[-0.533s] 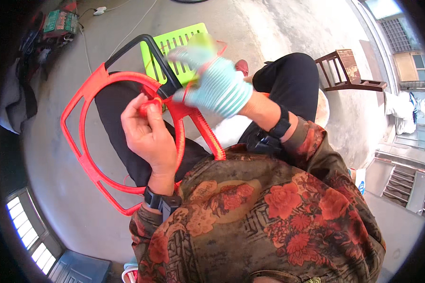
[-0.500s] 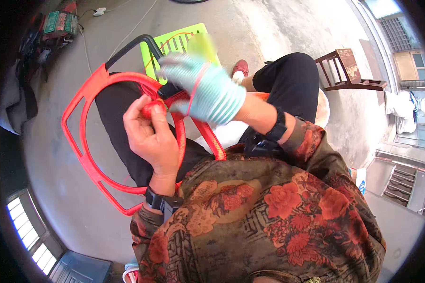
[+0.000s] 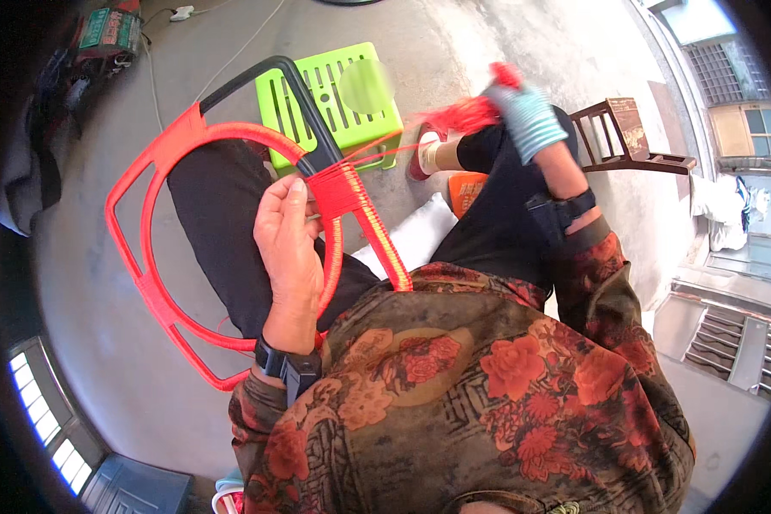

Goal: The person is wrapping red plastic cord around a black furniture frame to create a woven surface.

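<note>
Between stool (image 3: 327, 120) and chair (image 3: 628, 127), the right hand (image 3: 527, 120) grips red cord (image 3: 463, 117); unclear what the left hand (image 3: 288, 230) holds.

A bright green slotted stool (image 3: 344, 127) stands on the grey floor (image 3: 103, 343) at 11 o'clock. A worn brown wooden seat (image 3: 627, 130) is at 2 o'clock, a white bundle (image 3: 718, 210) near 3. A white electrical fitting (image 3: 182, 13) lies between 10 and 11; a bright window (image 3: 36, 390) shows at 8.
</note>
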### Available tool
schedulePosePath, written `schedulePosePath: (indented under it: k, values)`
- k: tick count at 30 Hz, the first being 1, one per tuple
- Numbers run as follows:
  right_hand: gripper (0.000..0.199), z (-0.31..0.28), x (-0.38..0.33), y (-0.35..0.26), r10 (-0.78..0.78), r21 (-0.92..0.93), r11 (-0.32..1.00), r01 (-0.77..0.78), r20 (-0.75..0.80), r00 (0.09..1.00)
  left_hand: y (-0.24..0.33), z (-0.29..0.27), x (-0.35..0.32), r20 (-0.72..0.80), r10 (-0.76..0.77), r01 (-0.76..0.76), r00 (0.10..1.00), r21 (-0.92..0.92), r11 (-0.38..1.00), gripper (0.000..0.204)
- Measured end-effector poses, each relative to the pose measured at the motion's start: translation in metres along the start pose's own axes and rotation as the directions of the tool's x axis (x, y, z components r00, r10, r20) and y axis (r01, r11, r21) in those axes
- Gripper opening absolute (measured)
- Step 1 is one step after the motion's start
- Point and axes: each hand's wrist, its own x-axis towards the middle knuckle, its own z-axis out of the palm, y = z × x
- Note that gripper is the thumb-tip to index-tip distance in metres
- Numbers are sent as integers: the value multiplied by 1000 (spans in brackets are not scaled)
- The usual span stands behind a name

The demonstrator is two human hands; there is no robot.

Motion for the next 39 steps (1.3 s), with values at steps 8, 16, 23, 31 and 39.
schedulePosePath:
  k: [8, 16, 23, 31, 39]
  values:
    - [15, -8, 7, 60, 565, 974, -188, 128, 1, 825, -2, -3, 2, 54, -68, 72, 996, -82, 994, 16]
    - [37, 67, -8, -136, -365, 730, -112, -674, 601, 711, -3, -1, 4, 43, -81, 83, 996, -57, 995, 18]
    - [24, 41, -16, -119, -182, 668, -535, -517, 507, 843, 10, 3, 1, 48, -59, 67, 997, -196, 978, 16]
    - [26, 35, 6, -110, -6, 623, -762, -179, 269, 963, 5, -3, 2, 63, -117, 123, 991, -107, 987, 13]
    - [28, 53, 7, -106, 46, 866, -343, -363, 402, 915, 4, -1, -4, 94, -164, 174, 982, -103, 979, 14]
